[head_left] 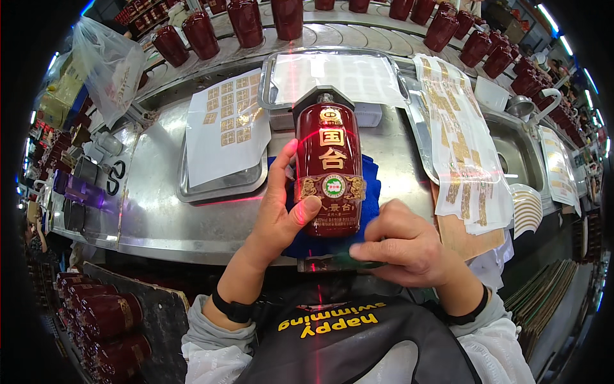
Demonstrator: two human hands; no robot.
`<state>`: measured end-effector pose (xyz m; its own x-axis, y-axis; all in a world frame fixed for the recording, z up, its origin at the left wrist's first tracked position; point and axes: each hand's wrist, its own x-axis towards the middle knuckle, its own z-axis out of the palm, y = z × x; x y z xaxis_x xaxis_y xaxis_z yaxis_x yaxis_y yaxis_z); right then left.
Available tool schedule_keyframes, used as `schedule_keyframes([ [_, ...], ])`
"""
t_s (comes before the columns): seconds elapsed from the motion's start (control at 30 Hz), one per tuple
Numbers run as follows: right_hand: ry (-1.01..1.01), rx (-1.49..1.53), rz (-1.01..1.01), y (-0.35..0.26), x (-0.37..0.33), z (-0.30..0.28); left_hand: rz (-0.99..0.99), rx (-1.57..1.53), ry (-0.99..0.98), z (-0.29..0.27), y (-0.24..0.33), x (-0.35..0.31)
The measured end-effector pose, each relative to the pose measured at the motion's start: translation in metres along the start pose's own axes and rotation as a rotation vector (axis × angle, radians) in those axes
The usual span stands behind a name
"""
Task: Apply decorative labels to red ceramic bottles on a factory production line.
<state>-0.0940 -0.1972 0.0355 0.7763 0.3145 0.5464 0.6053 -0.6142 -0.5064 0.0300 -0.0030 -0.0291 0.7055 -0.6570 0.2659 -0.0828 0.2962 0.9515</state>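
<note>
Beyond the left hand [272, 217] and to its left, a sheet of square gold labels [230, 128] is laid across a metal tray [224, 194], probably so that the labels can be reached easily. A dark red liquor bottle [328, 163] is gripped by that hand, fingers along its left side and thumb pressed on its front, apparently to keep it steady. Between both hands, it is set neck away over a blue cloth [371, 189], by which its finish may be protected. Gold Chinese characters are borne on its face; near the thumb, a decorated band label [334, 187] with a round emblem is seen. Nearer the wearer, yellow lettering is printed on a black apron [339, 349]. The right hand [406, 246] is narrowed, fingers curled, just beside the bottle's base; no item can be made out in it. Beyond it, rightward, gold strip labels [457, 144] are spread on white sheets.
</note>
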Motion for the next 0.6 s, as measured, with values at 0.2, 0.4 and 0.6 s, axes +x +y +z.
schedule_keyframes([
  [0.2, 0.113, 0.017, 0.154, 0.0, -0.001, -0.004, 0.012, 0.023, -0.022, -0.007, 0.002, -0.004],
  [0.4, 0.231, 0.024, 0.233, 0.001, 0.0, 0.0, -0.041, 0.094, 0.051, -0.006, 0.003, -0.007],
  [0.6, 0.255, -0.059, 0.186, 0.002, 0.005, 0.007, -0.084, 0.047, 0.016, 0.0, 0.003, -0.004],
])
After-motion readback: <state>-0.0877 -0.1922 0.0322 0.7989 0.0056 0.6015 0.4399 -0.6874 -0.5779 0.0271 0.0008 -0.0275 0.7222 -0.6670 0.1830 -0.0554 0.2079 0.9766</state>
